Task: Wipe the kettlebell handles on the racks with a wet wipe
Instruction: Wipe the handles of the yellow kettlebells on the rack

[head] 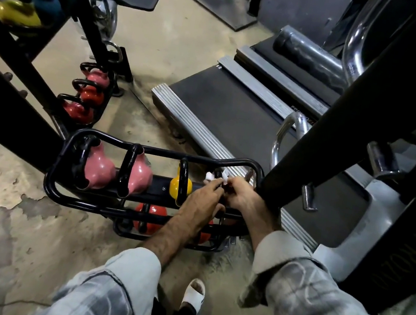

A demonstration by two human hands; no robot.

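A: Starting at the left of the low rack [54,189]: 2 pink kettlebells [99,169], then a small yellow kettlebell [175,185], all with black handles standing up. Cast iron by the look, so heavy and rigid; no need to lift, only to rub the handles in place.

B: And the wet wipe [210,176]?

A: Thin, limp, damp, likely to tear or bunch. Best wrapped round a handle and pinched from both sides. Showing white just past the fingers, at the black handle [217,172] right of the yellow one.

B: Hands?

A: Left hand [201,201] reaching forward from a rolled sleeve, fingers curled down at that handle, seemingly pinching the wipe. Right hand [239,194] pressed close beside, fingers bent onto the same spot; exact hold hidden, hard to tell. Both forearms stretched low over the rack, beside the treadmill [235,113].
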